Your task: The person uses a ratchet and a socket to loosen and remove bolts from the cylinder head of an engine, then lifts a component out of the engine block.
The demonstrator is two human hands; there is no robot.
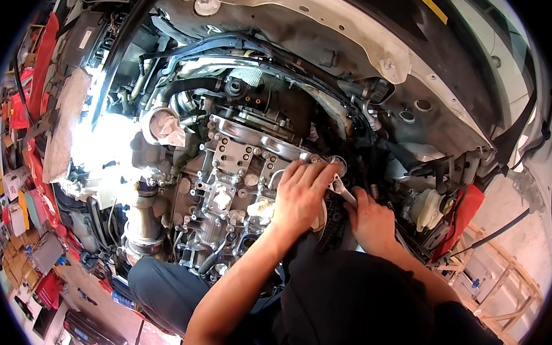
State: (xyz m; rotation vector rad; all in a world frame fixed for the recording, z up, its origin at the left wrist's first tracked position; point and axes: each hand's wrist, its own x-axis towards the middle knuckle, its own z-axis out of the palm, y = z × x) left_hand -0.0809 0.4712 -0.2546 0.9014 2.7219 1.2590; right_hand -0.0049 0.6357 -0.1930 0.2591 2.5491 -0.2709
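Observation:
A silver wrench is in my right hand, whose fingers wrap round its lower end. Its upper end reaches the right edge of the open engine. My left hand lies over that same edge, fingers bent and close together beside the wrench's upper end; whatever is under its fingertips is hidden. Just beyond the left hand, a shiny metal pipe runs across the engine's far side. Crumpled whitish wads sit in openings on the engine, left of my left hand.
A bright light glares at the left of the engine bay, near a round opening stuffed with crumpled paper. Hoses and wiring arch across the back. A red part and a pale reservoir stand at the right. Cluttered shelves line the far left.

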